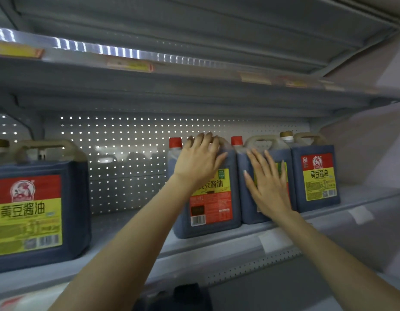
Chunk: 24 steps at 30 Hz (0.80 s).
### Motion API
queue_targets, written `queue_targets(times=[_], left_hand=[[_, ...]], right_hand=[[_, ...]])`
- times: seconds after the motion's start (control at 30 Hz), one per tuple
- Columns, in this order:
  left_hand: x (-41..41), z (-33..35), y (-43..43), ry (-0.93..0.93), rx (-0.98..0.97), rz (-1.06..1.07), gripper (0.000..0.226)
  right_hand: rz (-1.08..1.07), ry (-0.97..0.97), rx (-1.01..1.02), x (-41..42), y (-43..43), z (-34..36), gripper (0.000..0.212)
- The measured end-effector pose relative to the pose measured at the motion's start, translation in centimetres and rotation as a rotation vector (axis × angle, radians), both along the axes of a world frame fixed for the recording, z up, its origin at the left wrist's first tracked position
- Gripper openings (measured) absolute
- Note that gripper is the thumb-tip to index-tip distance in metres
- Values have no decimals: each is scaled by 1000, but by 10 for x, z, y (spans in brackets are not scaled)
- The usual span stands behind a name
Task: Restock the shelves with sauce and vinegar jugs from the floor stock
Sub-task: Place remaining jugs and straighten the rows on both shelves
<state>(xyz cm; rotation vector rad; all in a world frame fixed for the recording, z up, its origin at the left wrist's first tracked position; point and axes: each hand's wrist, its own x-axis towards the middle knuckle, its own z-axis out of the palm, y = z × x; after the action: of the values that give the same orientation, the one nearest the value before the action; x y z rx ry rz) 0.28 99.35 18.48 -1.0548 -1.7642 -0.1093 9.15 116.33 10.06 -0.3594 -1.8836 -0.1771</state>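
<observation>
Fingers [203,140] apart on both hands: past a lone jug [37,221] at 8 o'clock labelled 黄豆酱油, left hand [200,162] draped over a red-capped jug [212,207] at 6 o'clock on the shelf [217,250], right hand [269,187] flat against the neighbour jug [275,153] at 4 o'clock, probably squaring both beside the end jug [318,176], 3 o'clock, same label.

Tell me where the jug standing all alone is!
In the head view, the lone jug stands at the far left of the shelf, close to the camera; a wide gap parts it from the red-capped jug that the left hand touches.
</observation>
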Motion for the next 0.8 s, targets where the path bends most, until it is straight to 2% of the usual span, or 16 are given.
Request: queue_targets(times=[0.1,0.27,0.5,0.6,0.8], left_hand=[[-7,-9,-10,148,-61,3,56],[-9,-19,-55,209,-76,58,58],[3,-32,-170,160,-2,295,65],[28,-57,-210,96,45,342,65],[65,-75,-282,92,64,432,64]], right_hand=[[-49,-30,-117,-1,-19,0,77],[-101,-163,-94,5,-60,-3,70],[14,-196,-99,32,-116,-10,76],[93,-240,-81,45,-138,-16,77],[228,-263,-46,43,-197,-19,80]])
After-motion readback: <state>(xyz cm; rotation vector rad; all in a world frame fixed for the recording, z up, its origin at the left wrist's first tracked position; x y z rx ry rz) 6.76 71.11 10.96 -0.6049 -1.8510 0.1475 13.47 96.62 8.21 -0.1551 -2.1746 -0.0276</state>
